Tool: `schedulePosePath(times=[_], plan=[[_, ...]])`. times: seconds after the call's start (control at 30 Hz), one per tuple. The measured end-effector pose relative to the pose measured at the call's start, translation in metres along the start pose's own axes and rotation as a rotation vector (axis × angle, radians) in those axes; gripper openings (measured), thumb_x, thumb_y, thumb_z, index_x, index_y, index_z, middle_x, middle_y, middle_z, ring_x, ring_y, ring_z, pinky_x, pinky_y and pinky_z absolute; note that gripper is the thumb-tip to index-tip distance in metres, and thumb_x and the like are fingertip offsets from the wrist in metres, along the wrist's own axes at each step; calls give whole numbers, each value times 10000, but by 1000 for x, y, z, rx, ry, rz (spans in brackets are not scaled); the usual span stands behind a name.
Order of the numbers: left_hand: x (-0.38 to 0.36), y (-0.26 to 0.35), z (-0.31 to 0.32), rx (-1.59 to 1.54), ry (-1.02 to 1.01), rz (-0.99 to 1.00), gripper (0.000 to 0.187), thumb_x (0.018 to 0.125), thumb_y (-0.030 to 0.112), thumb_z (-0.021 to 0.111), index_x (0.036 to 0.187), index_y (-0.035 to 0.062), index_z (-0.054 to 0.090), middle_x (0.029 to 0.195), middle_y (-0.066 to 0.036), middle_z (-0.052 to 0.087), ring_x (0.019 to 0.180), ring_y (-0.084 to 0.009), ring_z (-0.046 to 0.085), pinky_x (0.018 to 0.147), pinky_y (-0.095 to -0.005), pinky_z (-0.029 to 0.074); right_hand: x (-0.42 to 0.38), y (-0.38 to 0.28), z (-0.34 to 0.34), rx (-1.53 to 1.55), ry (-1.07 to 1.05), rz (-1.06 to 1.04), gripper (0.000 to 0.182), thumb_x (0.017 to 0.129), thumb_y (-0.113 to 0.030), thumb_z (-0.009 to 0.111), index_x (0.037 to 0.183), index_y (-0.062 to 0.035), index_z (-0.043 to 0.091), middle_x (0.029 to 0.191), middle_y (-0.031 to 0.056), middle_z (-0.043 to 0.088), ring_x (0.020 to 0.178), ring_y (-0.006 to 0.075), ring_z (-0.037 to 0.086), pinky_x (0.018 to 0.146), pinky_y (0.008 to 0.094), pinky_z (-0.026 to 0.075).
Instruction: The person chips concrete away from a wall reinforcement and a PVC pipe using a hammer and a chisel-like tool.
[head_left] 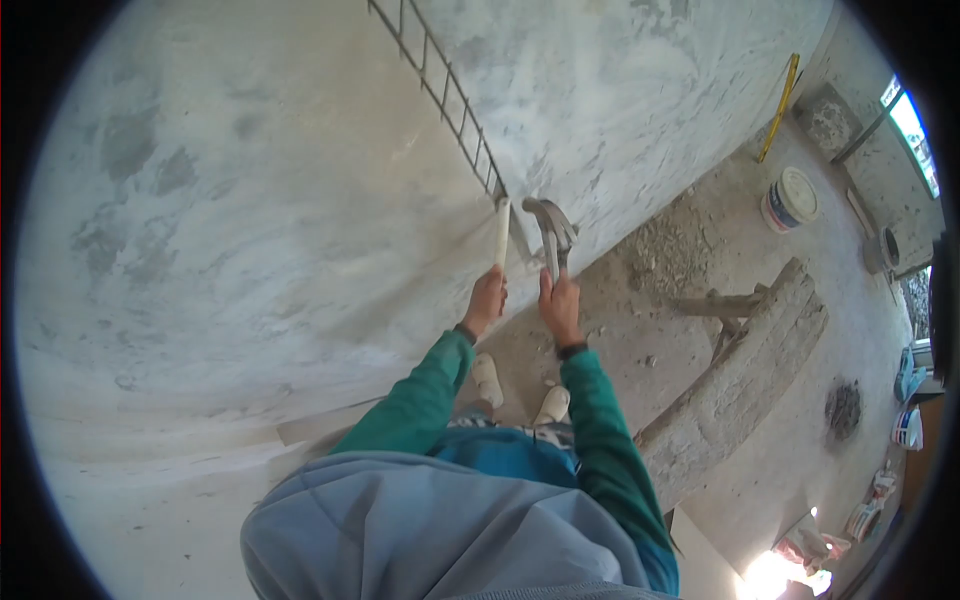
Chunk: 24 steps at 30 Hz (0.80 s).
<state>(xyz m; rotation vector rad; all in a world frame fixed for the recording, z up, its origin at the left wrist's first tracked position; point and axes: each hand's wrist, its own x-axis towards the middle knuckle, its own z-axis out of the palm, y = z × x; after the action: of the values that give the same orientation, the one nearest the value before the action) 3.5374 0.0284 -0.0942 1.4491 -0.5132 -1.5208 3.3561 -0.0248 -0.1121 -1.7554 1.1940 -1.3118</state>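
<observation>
My left hand [485, 298] is closed round the lower end of a pale, narrow stick or tube [502, 235], held nearly upright against the wall corner. Its top end meets the bottom of a ladder-shaped wire reinforcement strip [450, 98] that runs up the wall. Just to the right, my right hand [561, 305] grips a hammer [551, 222] by the handle, head up. The hammer head is close beside the stick, and a small gap shows between them. A thin grey edge of the wall corner [524, 240] lies between the two.
A rough, dusty wooden bench [740, 380] stands to my right. Rubble [668, 255] lies along the wall foot. Farther off are a white bucket [790, 200], a yellow level [780, 108] leaning on the wall, and a dark heap [843, 408] on the floor.
</observation>
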Motion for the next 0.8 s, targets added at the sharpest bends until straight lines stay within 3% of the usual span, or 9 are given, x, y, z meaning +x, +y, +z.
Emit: schedulePosePath(times=[0.03, 0.07, 0.17, 0.2, 0.27, 0.33, 0.57, 0.73, 0.8], plan=[[-3, 10, 0, -461, -277, -310, 443, 1018, 448, 387, 882, 60, 553, 612, -7, 494, 523, -136, 466, 501, -305, 373, 8, -2, -5, 1, 4, -10, 363, 981, -299, 538, 928, 60, 547, 584, 216, 521, 499, 403, 502, 491, 450, 395], [-16, 0, 3, -460, -262, -329, 443, 1018, 448, 387, 882, 60, 553, 612, -7, 494, 523, -136, 466, 501, -305, 373, -3, -13, -15, 93, 17, 131, 367, 982, -305, 537, 931, 58, 549, 583, 212, 522, 498, 394, 506, 496, 441, 401], [-31, -16, 30, 420, 106, 235, 436, 1012, 470, 398, 980, 60, 541, 633, -42, 533, 535, -198, 533, 513, -341, 412, -12, -28, -38, 160, 41, 263, 421, 989, -368, 510, 929, 47, 553, 582, 192, 523, 502, 346, 528, 508, 414, 416], [-33, -13, 33, 427, 105, 235, 436, 1012, 470, 398, 980, 60, 541, 633, -42, 533, 535, -198, 533, 513, -341, 412, -14, -28, -42, 178, 44, 257, 452, 992, -398, 492, 915, 44, 549, 583, 183, 523, 508, 326, 531, 510, 413, 413], [-42, -9, 39, 840, 325, 458, 399, 1012, 418, 402, 1017, 43, 538, 706, -165, 620, 658, -371, 620, 594, -442, 461, -18, -25, -48, 197, 42, 261, 484, 994, -429, 474, 901, 41, 545, 585, 174, 523, 514, 305, 534, 511, 413, 409], [-51, 8, 44, 908, 385, 443, 375, 1011, 390, 402, 1022, 39, 535, 755, -207, 631, 732, -422, 617, 634, -485, 462, -20, -24, -51, 217, 4, 299, 476, 996, -435, 472, 866, 18, 545, 612, 53, 524, 556, 137, 508, 510, 329, 408], [-42, 21, 42, 1040, 505, 424, 328, 1005, 354, 412, 1013, 45, 522, 777, -243, 644, 785, -480, 615, 659, -557, 460, -11, -48, -58, 234, 26, 225, 470, 998, -428, 470, 844, 12, 536, 604, 39, 527, 546, 124, 503, 488, 328, 395], [-40, 20, 38, 1052, 529, 443, 331, 1004, 352, 419, 1007, 37, 521, 775, -243, 647, 775, -485, 612, 653, -559, 460, -13, -80, -21, 878, 403, -52, 458, 1008, -397, 462, 835, 18, 546, 583, 52, 531, 515, 153, 493, 465, 344, 376], [-34, 16, 31, 1063, 521, 451, 329, 1004, 345, 419, 1009, 33, 521, 777, -246, 647, 772, -487, 611, 650, -561, 458, -16, -40, 7, 541, 153, 81, 469, 1008, -403, 459, 842, 27, 551, 594, 81, 542, 523, 170, 523, 474, 352, 394]])
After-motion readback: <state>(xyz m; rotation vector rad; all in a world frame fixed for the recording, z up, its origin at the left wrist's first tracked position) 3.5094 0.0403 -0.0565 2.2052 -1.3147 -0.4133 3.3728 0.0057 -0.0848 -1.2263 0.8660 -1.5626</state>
